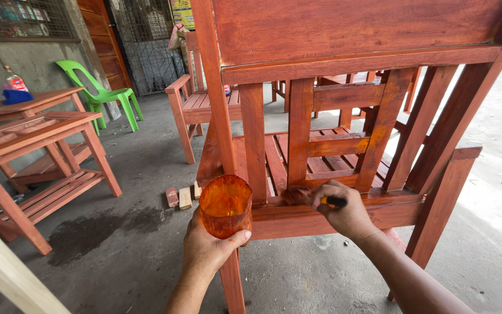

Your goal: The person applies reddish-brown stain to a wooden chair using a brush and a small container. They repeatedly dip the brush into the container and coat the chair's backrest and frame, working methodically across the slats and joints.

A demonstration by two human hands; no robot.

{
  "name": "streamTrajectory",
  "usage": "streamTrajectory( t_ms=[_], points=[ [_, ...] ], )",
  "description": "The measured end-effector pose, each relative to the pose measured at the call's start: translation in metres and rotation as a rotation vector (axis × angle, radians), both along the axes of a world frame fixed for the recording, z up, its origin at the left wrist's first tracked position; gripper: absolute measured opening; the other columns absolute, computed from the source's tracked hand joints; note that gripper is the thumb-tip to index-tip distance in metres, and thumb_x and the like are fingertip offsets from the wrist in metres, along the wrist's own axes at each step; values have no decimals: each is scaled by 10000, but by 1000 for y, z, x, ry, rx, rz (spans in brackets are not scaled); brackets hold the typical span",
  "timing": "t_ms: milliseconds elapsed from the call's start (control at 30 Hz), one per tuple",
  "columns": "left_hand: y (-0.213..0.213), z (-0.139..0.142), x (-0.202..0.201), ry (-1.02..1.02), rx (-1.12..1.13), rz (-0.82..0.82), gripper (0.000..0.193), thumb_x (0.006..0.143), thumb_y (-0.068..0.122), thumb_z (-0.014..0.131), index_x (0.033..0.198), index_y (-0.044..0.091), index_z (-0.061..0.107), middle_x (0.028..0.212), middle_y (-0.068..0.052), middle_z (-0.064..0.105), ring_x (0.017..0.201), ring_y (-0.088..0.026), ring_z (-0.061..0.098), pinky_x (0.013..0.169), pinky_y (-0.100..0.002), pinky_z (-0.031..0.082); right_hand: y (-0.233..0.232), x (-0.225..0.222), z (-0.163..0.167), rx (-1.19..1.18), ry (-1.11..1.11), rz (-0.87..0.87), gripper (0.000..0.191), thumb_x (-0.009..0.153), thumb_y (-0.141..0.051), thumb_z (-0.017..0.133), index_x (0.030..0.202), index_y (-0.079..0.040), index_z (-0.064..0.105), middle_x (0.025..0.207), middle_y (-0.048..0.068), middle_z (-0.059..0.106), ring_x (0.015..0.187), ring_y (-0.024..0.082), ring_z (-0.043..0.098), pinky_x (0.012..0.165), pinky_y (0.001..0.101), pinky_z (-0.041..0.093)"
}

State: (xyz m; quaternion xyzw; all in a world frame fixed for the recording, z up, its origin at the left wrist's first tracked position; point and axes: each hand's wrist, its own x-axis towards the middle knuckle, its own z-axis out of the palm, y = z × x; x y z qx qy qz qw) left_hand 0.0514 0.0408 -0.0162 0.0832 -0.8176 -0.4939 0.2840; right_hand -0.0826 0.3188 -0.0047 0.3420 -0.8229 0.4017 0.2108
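My left hand [207, 247] is wrapping fully around a stained orange cup [225, 205], keeping it upright and just beside the work so the stain is staying within reach. My right hand [344, 214] is pinching closed on a brush [315, 198], its head pressing on the lower rail of the red-brown wooden chair [344, 104] at 12 o'clock. Small wood blocks [180, 197] are lying on the floor at 10 o'clock.

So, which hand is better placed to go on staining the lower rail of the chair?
The right hand: it holds the brush against the rail. The left hand is occupied with the stain-coated cup.
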Motion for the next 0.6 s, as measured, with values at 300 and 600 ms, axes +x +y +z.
streamTrajectory(
  t_ms=[300, 600],
  points=[
    [-14, -2, 14, 11, 10, 35, 915, 548, 302, 923, 1354, 160, 515, 1263, -87, 673, 1216, -247, 661, 1042, -466, 548, -70, 28, 18, 47, 113, 87, 130, 737, -1, 750, 792, -118, 741, 914, 38, 750, 845, 234, 751, 787, 373, 595],
    [-25, -4, 16, -11, -7, 61, 943, 538, 310, 928, 1365, 160, 502, 1270, -84, 666, 1224, -249, 651, 1052, -480, 539, -95, 22, 13, 173, 61, -29, 163, 738, -6, 761, 775, -159, 719, 952, 40, 724, 904, 257, 716, 807, 410, 574]
  ],
)
